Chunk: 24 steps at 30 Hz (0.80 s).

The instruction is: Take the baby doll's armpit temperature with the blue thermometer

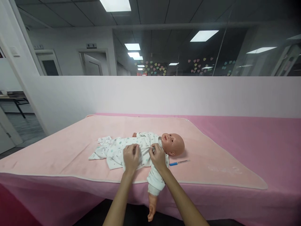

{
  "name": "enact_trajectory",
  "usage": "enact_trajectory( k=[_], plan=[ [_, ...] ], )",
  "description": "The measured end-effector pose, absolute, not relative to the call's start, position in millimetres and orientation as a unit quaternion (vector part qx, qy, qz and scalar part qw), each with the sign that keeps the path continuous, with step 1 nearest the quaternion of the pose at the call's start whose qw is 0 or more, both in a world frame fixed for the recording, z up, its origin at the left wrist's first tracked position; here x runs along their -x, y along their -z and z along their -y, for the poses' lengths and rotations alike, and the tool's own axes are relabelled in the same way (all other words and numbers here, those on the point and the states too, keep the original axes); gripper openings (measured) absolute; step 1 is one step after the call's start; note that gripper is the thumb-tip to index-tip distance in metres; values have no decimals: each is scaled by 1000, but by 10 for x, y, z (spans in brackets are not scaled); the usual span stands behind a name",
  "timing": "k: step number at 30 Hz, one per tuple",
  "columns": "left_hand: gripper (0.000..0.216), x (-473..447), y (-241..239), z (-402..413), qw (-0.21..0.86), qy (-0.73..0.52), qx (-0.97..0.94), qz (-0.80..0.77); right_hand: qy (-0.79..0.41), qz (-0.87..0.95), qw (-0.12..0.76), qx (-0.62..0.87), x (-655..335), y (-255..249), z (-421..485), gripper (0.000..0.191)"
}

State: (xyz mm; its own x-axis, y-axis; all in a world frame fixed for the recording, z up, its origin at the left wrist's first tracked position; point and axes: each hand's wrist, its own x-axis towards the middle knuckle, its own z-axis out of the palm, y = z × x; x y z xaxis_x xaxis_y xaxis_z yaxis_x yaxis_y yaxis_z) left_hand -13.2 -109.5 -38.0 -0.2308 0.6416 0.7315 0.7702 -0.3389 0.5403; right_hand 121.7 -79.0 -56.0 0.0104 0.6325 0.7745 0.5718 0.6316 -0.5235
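Note:
A baby doll lies on its back, head to the right, dressed in a white printed baby gown. Over its chest my left hand is closed, fingertips pinched on a thin white tie string of the gown. My right hand pinches the string's other side near the doll's neck. The string runs fairly straight between both hands. One doll arm hangs over the table's front edge, its sleeve partly behind my right wrist. The exact grip of the fingertips is too small to make out.
Beside the doll's head lies a slim blue-and-clear stick, possibly a thermometer. A peach blanket is spread over a pink-covered table. Behind it stands a white half wall with glass above.

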Motion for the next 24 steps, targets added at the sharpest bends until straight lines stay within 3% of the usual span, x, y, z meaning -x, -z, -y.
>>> enact_trajectory(
  k=[6,24],
  plan=[
    [20,296,418,1205,32,485,670,561,-52,701,564,433,-1223,558,802,10],
    [22,310,450,1182,-1,493,644,584,-38,701,567,431,-1209,561,779,10]
  ],
)
